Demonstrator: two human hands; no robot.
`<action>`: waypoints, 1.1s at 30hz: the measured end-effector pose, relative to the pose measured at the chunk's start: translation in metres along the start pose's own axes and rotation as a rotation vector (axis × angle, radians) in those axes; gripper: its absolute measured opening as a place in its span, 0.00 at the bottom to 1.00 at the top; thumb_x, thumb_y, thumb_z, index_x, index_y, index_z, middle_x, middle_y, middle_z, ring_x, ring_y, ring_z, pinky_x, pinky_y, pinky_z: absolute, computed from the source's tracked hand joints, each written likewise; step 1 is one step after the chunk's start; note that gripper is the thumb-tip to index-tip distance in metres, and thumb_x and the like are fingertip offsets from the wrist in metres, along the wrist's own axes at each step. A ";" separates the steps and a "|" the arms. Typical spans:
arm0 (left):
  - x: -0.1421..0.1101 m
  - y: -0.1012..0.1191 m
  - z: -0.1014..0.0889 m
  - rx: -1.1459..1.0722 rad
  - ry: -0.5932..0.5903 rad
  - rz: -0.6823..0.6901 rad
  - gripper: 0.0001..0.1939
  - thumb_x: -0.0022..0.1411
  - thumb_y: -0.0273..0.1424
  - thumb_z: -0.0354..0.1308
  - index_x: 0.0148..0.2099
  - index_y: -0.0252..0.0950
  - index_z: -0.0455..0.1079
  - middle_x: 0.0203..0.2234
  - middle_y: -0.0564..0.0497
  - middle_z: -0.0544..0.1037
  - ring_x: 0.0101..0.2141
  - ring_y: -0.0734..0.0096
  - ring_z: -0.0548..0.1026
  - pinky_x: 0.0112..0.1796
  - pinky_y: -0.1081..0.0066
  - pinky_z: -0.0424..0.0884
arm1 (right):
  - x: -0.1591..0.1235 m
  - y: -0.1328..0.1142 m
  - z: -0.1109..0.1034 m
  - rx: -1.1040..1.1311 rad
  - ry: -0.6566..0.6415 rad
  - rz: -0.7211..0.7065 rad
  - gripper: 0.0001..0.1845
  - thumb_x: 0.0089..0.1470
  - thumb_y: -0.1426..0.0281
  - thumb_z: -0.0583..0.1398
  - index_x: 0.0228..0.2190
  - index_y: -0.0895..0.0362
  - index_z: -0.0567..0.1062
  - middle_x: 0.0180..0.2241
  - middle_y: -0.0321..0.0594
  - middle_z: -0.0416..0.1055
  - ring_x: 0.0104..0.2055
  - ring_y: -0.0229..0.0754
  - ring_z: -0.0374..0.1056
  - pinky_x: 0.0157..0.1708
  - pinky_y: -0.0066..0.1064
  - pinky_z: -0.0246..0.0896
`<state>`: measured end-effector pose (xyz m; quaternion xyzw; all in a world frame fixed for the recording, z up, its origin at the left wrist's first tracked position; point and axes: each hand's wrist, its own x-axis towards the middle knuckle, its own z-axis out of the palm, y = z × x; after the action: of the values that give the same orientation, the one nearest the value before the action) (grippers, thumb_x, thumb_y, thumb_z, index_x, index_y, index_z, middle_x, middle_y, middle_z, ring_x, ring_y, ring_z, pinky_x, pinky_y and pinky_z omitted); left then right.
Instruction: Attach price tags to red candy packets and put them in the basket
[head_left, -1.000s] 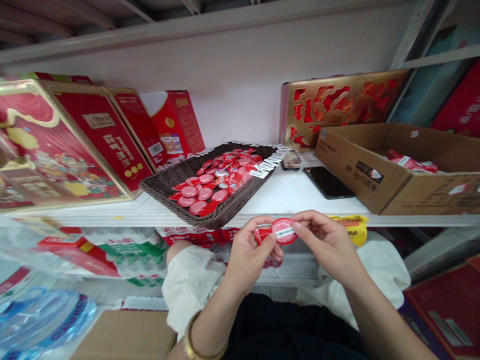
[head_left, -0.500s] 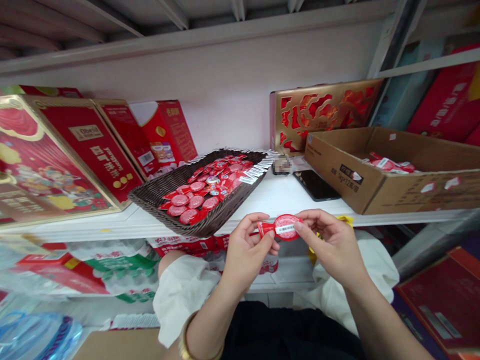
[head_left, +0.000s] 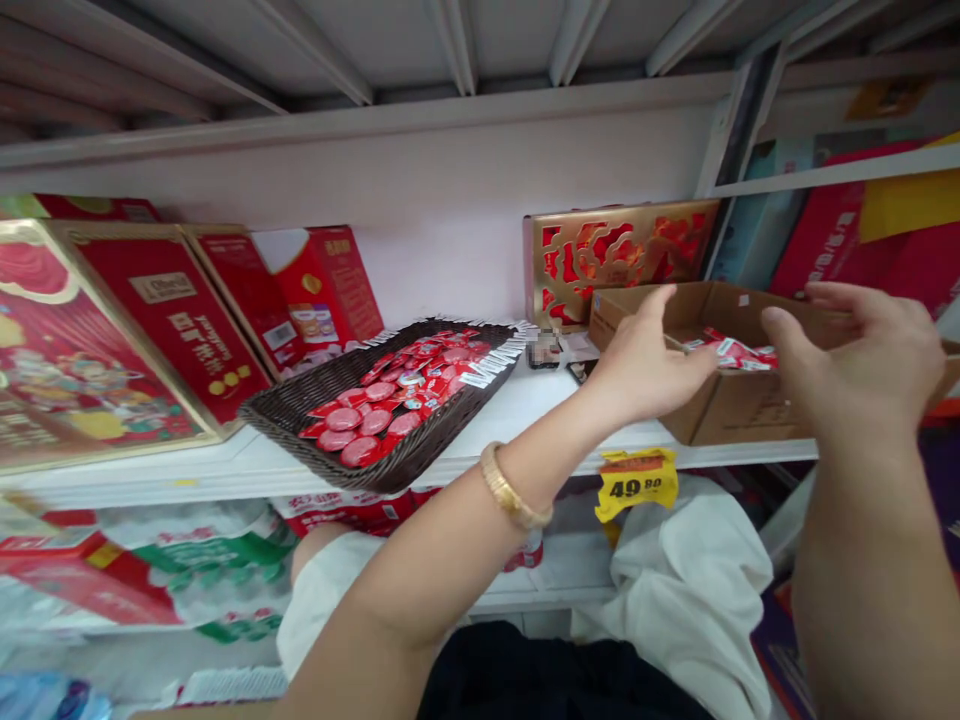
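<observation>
My left hand [head_left: 649, 360], a gold bangle on its wrist, reaches over the near left side of a cardboard box [head_left: 750, 410]. Its fingers are apart, and I see nothing held in them. Over the box's right part hangs my right hand [head_left: 874, 355], thumb and fingers spread. Between the two hands, red packets with white labels [head_left: 739, 352] lie inside the box. To the left, a dark woven basket [head_left: 292, 410] holds many round red packets [head_left: 375, 421]; white label strips [head_left: 491, 366] line its rim.
Red gift boxes [head_left: 202, 330] stand at the left of the white shelf [head_left: 480, 440]. A gold and red box [head_left: 619, 240] leans at the back wall. A phone, mostly covered by my left arm, lies beside the box. A yellow price tag [head_left: 637, 485] hangs from the shelf edge.
Both hands have moved from in front of the shelf to the right, over the cardboard box. The round red packet they held between them is no longer visible in them. The view has shifted too.
</observation>
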<state>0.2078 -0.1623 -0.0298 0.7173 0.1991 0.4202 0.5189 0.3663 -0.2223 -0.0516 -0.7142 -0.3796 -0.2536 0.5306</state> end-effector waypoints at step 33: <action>-0.041 -0.027 -0.227 0.670 0.069 -0.608 0.13 0.47 0.25 0.67 0.17 0.35 0.67 0.12 0.54 0.72 0.17 0.71 0.71 0.24 0.72 0.68 | -0.125 -0.137 0.116 0.391 -0.445 -0.698 0.06 0.56 0.68 0.64 0.33 0.53 0.83 0.30 0.42 0.77 0.34 0.45 0.68 0.35 0.37 0.58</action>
<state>0.0049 -0.0505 -0.0460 0.7403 0.5428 0.1848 0.3509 0.1777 -0.1253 -0.1056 -0.4672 -0.7430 -0.1810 0.4438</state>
